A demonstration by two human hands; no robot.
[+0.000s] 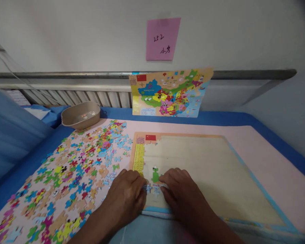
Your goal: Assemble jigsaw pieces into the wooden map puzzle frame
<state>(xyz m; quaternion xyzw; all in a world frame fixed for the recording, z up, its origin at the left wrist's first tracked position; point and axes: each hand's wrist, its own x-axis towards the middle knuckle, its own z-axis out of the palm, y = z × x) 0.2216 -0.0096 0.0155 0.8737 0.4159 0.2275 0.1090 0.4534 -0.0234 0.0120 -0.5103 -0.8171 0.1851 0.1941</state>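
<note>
My left hand (130, 189) is closed at the lower left of the puzzle board (193, 162), its fingertips on a pale blue puzzle piece (147, 188) with print. Close to its right lies another printed puzzle piece (156, 190). My right hand (179, 188) is curled beside these pieces, thumb and index fingertips at their right edge; its exact hold is partly hidden. Just above, green puzzle pieces (156, 176) lie on the bare board, touching or near my right index finger. A yellow printed strip (139, 156) and a red flag section (150, 138) fill the board's upper left.
Many loose puzzle pieces (78, 169) spread over the pink surface on the left. A beige basket (81, 115) with a few pieces stands at the back left. A colourful map picture (170, 95) leans upright against the rail (244, 74). A pink note (162, 39) hangs above.
</note>
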